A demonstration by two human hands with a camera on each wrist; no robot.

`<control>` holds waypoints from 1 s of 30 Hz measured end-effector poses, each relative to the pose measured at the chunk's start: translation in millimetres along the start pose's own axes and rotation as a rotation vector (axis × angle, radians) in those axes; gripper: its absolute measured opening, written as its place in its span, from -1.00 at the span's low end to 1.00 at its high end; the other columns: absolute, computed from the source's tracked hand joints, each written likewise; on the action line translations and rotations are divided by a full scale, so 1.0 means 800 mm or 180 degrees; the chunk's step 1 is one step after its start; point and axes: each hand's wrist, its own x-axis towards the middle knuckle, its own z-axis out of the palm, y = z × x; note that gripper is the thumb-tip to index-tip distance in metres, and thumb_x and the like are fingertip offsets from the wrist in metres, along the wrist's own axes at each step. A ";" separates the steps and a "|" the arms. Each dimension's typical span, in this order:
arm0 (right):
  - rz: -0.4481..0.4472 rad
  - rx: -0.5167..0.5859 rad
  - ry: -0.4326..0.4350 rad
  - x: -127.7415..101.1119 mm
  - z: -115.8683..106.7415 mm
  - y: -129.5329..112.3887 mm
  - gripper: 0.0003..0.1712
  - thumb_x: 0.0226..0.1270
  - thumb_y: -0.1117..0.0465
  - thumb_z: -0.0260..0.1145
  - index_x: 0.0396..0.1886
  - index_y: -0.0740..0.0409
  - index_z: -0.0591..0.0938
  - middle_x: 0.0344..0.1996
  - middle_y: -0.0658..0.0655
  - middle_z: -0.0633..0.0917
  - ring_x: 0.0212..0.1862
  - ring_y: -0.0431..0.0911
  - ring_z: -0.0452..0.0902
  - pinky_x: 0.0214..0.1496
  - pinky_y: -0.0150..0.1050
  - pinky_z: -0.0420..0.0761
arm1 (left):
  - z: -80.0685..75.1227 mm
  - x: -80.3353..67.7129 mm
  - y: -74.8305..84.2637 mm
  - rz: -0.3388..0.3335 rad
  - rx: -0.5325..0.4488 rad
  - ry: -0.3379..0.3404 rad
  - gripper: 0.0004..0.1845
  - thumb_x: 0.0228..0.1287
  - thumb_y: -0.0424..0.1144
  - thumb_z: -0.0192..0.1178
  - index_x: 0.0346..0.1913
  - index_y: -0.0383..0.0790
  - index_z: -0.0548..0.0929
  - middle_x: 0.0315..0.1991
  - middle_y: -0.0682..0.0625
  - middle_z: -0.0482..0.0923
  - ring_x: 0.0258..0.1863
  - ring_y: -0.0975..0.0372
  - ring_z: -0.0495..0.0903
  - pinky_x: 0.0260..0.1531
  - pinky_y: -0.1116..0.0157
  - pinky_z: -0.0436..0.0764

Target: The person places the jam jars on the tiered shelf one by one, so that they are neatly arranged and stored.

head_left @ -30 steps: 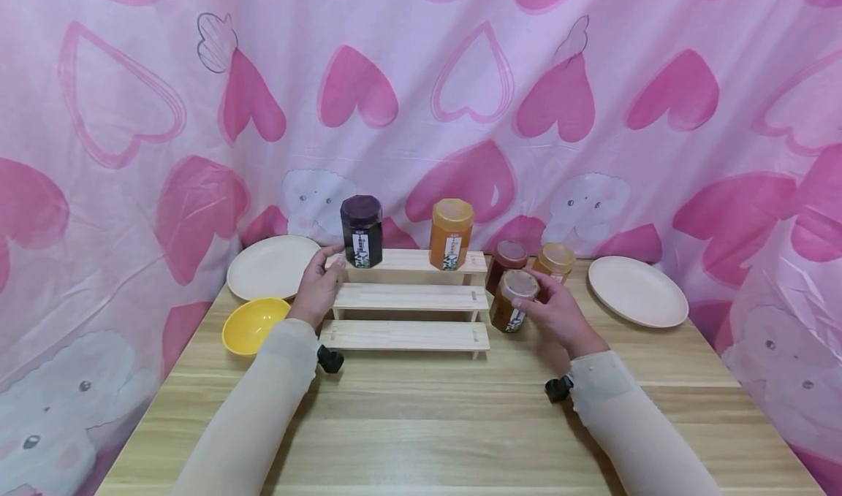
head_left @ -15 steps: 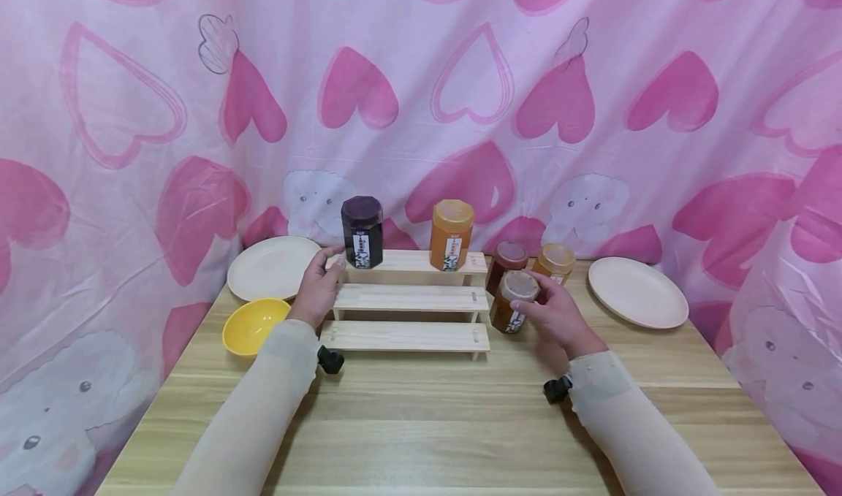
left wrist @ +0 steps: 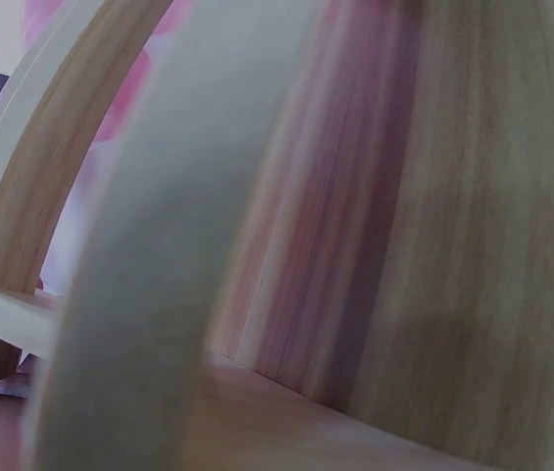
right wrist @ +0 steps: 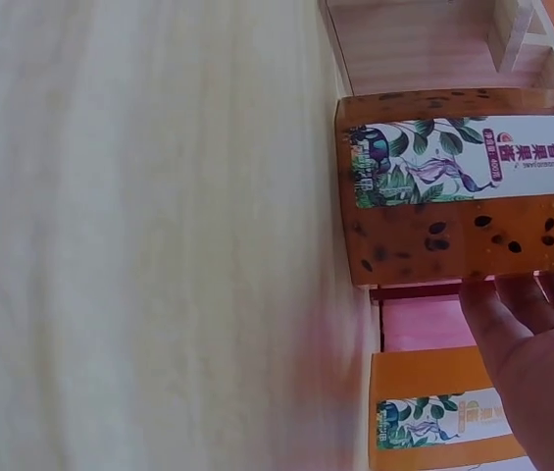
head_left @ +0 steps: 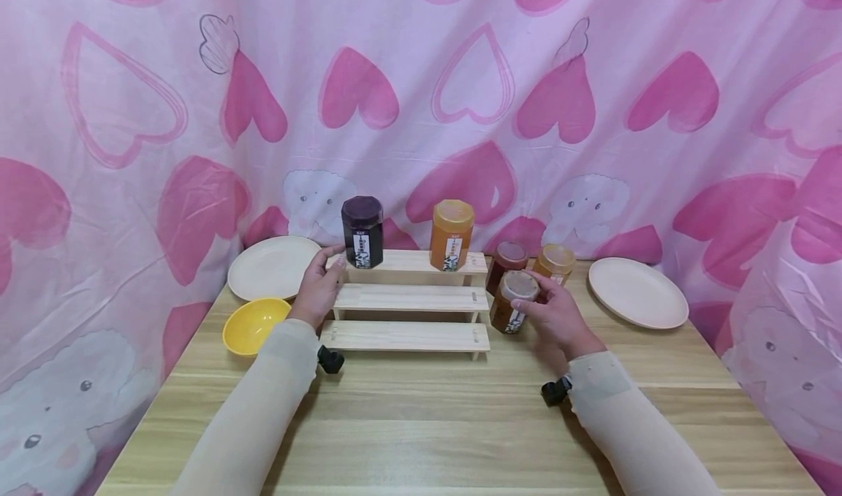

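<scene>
The fingers (right wrist: 497, 314) of the right hand (head_left: 558, 317) are found parted only by the width of the seed-flecked brown jar (right wrist: 453, 240), which is gripped near its lid. Whether its base is borne by the tabletop (head_left: 421, 423) cannot be confirmed. At the left hand (head_left: 317, 288), the end of the top shelf (head_left: 404, 260) is reached; whether it is gripped or merely touched cannot be told.

By clock face from the brown jar, twelve towards the curtain, the red jar (head_left: 502, 266) is noted just beside at eleven and the yellow jar (head_left: 554, 256) near at one. Either could be knocked if the grip is swung backwards; a slip could be caused by the high hold. At nine the wooden rack (head_left: 404, 334) is placed; were it jolted, the dark jar (head_left: 357, 218) and orange jar (head_left: 446, 244) on top could be toppled.
</scene>
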 end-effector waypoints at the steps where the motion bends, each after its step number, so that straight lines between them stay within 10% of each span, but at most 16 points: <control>1: -0.0001 0.0015 0.0006 0.000 0.000 -0.001 -0.08 0.40 0.14 0.52 0.64 0.11 0.30 0.46 0.30 0.49 0.44 0.13 0.42 0.21 -0.51 0.48 | 0.000 0.000 -0.001 0.0006 0.0008 -0.0002 -0.50 0.70 0.04 -0.01 0.55 0.03 0.36 0.15 -0.05 0.38 -0.31 0.25 0.33 -0.22 0.37 0.42; 8: -0.0009 0.0109 0.0009 -0.002 0.001 -0.003 -0.08 0.37 0.19 0.54 0.63 0.13 0.31 0.45 0.33 0.49 0.43 0.16 0.42 0.21 -0.50 0.49 | -0.001 0.003 -0.004 0.0027 -0.0006 -0.0007 -0.51 0.70 0.02 0.00 0.54 -0.01 0.36 0.44 -0.06 0.30 -0.10 0.22 0.33 -0.14 0.37 0.41; 22: -0.0166 0.0103 -0.0184 -0.001 -0.002 -0.004 -0.18 0.38 0.26 0.50 0.55 0.20 0.35 0.40 0.34 0.48 0.38 0.11 0.42 0.25 -0.45 0.48 | -0.002 0.001 -0.001 0.0007 -0.0024 0.0000 -0.51 0.70 0.01 0.00 0.55 0.02 0.36 -0.28 0.08 0.36 -0.48 0.31 0.30 -0.38 0.40 0.41; 30: -0.0289 0.0048 -0.0384 0.000 -0.007 -0.001 -0.14 0.42 0.29 0.46 0.63 0.18 0.29 0.41 0.41 0.47 0.33 -0.03 0.47 0.22 -0.49 0.51 | -0.001 0.001 -0.004 0.0025 -0.0036 0.0014 -0.53 0.71 0.01 -0.01 0.53 0.02 0.38 -0.16 0.04 0.38 -0.45 0.31 0.31 -0.35 0.41 0.42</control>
